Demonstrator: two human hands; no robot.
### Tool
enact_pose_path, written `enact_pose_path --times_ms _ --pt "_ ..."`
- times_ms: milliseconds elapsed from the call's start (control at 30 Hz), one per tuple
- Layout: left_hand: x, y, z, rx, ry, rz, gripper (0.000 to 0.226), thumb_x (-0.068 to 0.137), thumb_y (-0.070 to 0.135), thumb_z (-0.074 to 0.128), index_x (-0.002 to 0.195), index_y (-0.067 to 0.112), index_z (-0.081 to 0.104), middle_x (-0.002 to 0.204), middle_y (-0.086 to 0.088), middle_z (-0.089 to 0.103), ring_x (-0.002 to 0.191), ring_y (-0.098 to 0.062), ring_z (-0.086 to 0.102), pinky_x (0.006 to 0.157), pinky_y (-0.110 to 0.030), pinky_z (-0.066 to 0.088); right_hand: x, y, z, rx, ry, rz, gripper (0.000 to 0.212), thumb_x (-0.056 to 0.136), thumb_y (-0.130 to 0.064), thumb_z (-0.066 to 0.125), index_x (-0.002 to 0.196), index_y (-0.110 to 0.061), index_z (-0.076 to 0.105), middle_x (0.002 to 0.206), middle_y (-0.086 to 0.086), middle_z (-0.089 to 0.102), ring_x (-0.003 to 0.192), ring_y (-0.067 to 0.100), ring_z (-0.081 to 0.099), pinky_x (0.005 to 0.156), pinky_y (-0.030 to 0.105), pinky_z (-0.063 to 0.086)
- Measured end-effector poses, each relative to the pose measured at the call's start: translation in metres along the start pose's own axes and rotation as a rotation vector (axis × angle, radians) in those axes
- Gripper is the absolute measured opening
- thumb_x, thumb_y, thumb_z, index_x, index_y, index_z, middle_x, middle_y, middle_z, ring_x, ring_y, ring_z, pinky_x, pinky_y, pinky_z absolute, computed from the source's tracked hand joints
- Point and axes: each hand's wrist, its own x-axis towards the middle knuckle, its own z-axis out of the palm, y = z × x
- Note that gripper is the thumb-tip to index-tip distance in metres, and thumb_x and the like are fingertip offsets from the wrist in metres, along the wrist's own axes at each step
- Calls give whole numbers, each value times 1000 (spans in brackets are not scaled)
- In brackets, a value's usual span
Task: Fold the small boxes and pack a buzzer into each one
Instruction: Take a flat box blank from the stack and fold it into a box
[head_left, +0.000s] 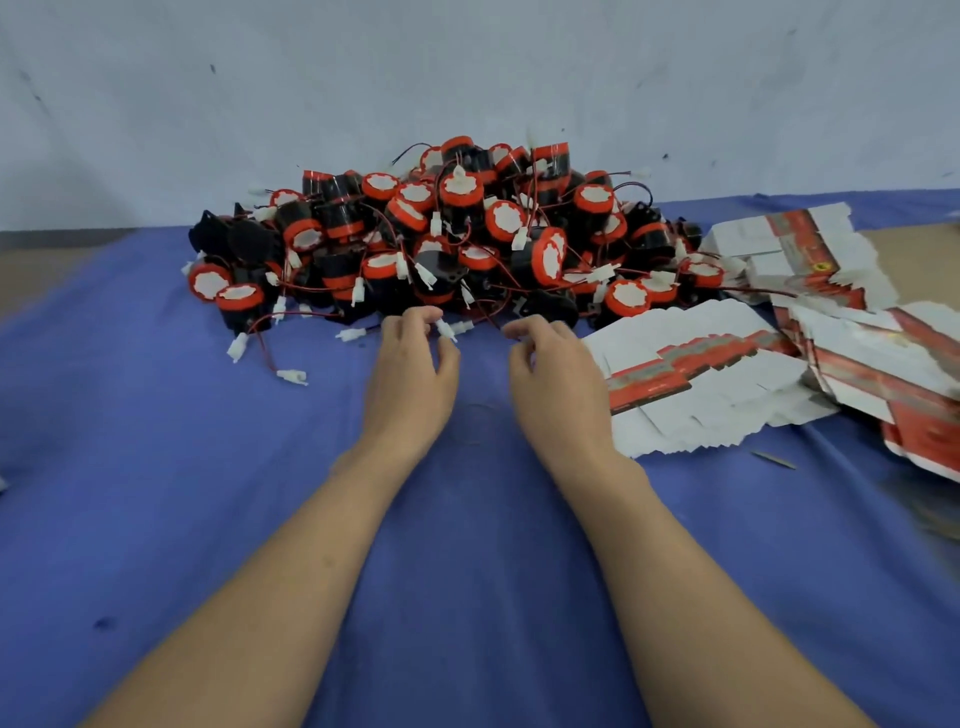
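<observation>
A big heap of black buzzers (452, 234) with red caps, red wires and white connectors lies at the back middle of the blue cloth. Flat, unfolded red-and-white small boxes (691, 364) are spread out to the right of it. My left hand (410, 374) reaches to the heap's front edge, its fingers curled right beside a white connector (447, 330); whether it pinches the connector is unclear. My right hand (556, 374) hovers beside it with loosely curled fingers and holds nothing, close to the left edge of the flat boxes.
The blue cloth (156, 467) covers the table, with a pale wall (467, 78) right behind the heap. More flat boxes (789, 244) are stacked at the back right and others (914, 405) at the far right edge. Loose connectors (291, 375) trail out at the heap's front left.
</observation>
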Motion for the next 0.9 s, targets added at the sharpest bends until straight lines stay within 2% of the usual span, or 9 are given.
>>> enact_pose_path --times_ms 67,167,267,333,500,633,733,800,900 --pt "-3 -1 -1 -13 -38 49 27 103 26 46 131 22 49 124 4 46 93 -3 50 72 -14 42 0 7 -4 -321 -31 64 47 104 -33 44 149 -22 43 151 12 42 141 34 34 116 49 27" --pt "-5 1 -5 -36 -46 63 26 103 23 45 129 21 51 122 6 49 105 -7 52 74 -12 40 -4 14 -7 -448 -248 249 74 101 -54 43 159 -18 17 163 28 9 152 45 1 122 58 -1" --pt "-12 8 -7 -16 -65 143 27 103 20 44 129 20 52 119 8 49 109 -7 52 85 -26 48 -9 15 -5 -495 -236 183 64 101 -47 45 154 -16 27 150 22 38 143 41 28 120 52 16" --pt "-18 14 -9 -2 -91 191 28 103 19 45 130 19 52 121 6 51 111 -8 52 89 -32 49 -12 8 -5 -449 -218 87 49 102 -35 47 146 -17 38 136 13 51 129 35 43 109 43 29" --pt "-41 23 -23 24 -94 186 31 103 21 44 133 19 51 123 4 55 114 -9 52 93 -36 49 -23 -9 -8 -151 -258 -66 43 106 -16 39 148 -20 42 134 9 54 110 29 56 82 40 44" --pt "-67 23 -37 89 -137 163 34 101 31 48 134 22 50 126 6 56 119 -10 49 101 -34 42 -35 -2 -27 -94 -30 -54 47 103 -10 42 148 -18 46 128 9 61 113 29 55 97 41 42" --pt "-87 26 -46 145 -270 186 54 92 57 51 140 31 44 140 14 45 129 -6 36 106 -24 29 -49 8 -36 -209 -106 59 50 103 -12 39 153 -14 37 127 10 63 119 29 53 104 37 36" --pt "-98 27 -49 190 -435 171 75 79 75 48 144 40 33 150 15 32 138 -8 24 113 -27 25 -57 8 -36 -209 -130 57 49 103 -12 39 151 -14 39 129 9 64 122 28 54 109 37 34" --pt "-105 26 -52 218 -530 115 83 72 77 52 145 46 29 154 14 25 142 -10 22 115 -33 29 -63 6 -36 -137 -87 42 45 102 -12 40 146 -15 45 115 5 69 111 25 55 106 38 35"
